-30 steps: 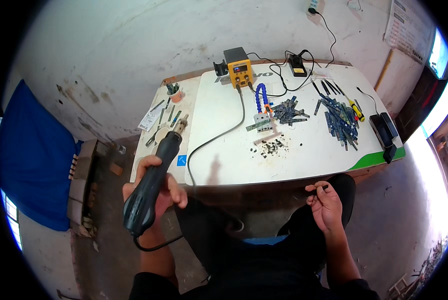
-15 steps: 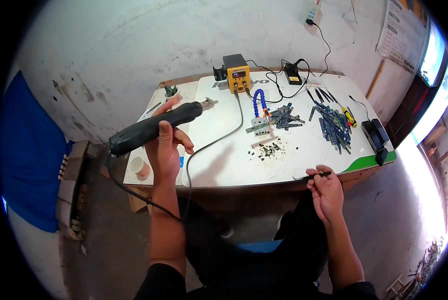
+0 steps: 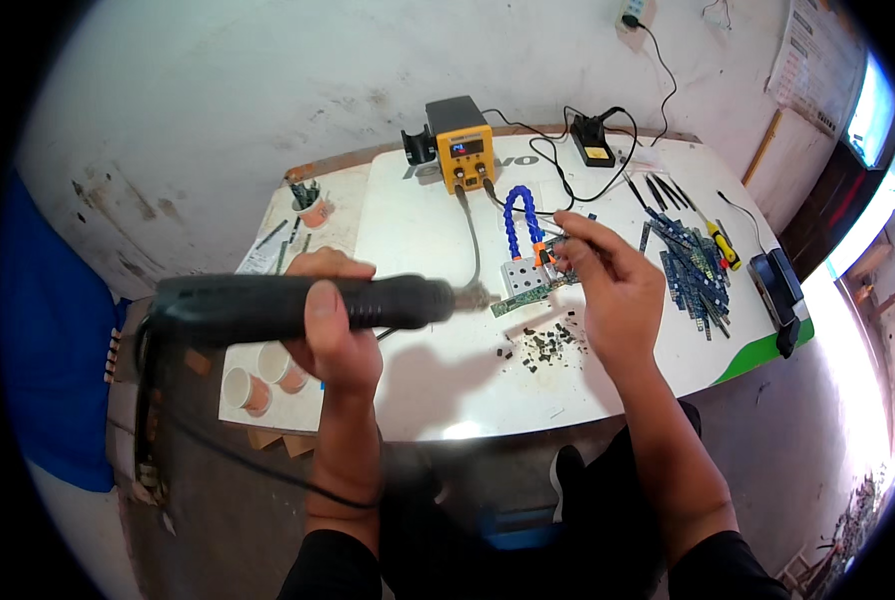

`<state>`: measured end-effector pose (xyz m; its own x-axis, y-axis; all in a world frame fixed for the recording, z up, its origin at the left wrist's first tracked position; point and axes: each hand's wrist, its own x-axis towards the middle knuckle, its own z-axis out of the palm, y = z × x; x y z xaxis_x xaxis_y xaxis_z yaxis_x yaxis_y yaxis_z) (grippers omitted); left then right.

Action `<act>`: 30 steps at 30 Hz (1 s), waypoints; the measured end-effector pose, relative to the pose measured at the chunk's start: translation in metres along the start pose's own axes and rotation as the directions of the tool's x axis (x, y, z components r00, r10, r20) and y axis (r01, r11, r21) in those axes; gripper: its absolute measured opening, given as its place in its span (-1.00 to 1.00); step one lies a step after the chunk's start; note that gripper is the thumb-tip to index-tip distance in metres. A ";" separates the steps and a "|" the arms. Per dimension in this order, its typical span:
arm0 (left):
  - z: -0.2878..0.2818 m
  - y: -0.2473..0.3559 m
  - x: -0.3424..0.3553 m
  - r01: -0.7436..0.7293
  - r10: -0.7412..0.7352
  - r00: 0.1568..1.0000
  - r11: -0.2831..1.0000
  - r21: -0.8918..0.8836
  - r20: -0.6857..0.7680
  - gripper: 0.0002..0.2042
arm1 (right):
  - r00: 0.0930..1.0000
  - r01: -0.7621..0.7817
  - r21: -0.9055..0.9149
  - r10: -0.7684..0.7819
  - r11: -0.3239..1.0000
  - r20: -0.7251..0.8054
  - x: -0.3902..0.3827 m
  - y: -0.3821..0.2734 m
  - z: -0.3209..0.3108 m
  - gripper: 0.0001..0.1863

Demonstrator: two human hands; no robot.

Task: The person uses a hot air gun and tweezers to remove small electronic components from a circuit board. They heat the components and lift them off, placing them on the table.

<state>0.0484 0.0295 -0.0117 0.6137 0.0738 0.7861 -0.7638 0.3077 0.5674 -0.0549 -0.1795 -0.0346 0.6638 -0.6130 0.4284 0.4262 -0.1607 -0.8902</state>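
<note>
My left hand (image 3: 340,335) is wrapped round the thick black handle of a hot air gun (image 3: 258,306). The gun's metal nozzle (image 3: 474,297) points right, close to the left end of a narrow green circuit board (image 3: 524,301). That board lies against a silver metal block (image 3: 516,272) with holes in it. My right hand (image 3: 623,290) is over the board's right part, its fingers pinched on dark, slim tweezers (image 3: 558,236), mostly hidden by the fingers. Small dark chips (image 3: 548,345) are scattered in front of the block.
A yellow soldering station (image 3: 460,148) stands at the back, beside a blue flexible hose (image 3: 512,215). A heap of circuit boards (image 3: 696,270) and a yellow-handled screwdriver (image 3: 725,245) lie right. Paper cups (image 3: 248,392) stand front left; an iron stand (image 3: 594,145) is behind.
The hot air gun has swung down and right, its nozzle now beside the circuit board. My right hand has come up from the table's front edge to the board with the tweezers.
</note>
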 end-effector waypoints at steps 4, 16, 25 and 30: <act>0.010 -0.026 -0.016 -0.043 0.043 0.999 0.998 -0.040 -0.019 -0.65 | 0.995 0.100 0.010 -0.100 0.995 0.020 -0.017 0.027 -0.019 -0.78; 0.017 -0.032 -0.012 0.165 -0.162 0.969 0.986 0.001 -0.184 -0.57 | 0.966 0.243 -0.185 -0.221 0.952 0.134 -0.017 0.037 -0.022 -0.79; 0.017 -0.039 -0.019 0.162 -0.160 0.982 0.987 0.013 -0.103 -0.61 | 0.985 0.149 -0.302 -0.115 0.942 0.128 -0.022 0.033 -0.021 -0.84; 0.016 -0.040 -0.021 0.134 -0.132 0.988 0.991 0.029 -0.075 -0.62 | 0.979 0.191 -0.345 -0.152 0.919 0.138 -0.022 0.033 -0.022 -0.85</act>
<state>0.0630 0.0001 -0.0471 0.7223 0.1035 0.6838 -0.6799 0.2872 0.6748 -0.0690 -0.1877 -0.0771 0.6695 -0.4692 0.5758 0.3064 -0.5318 -0.7895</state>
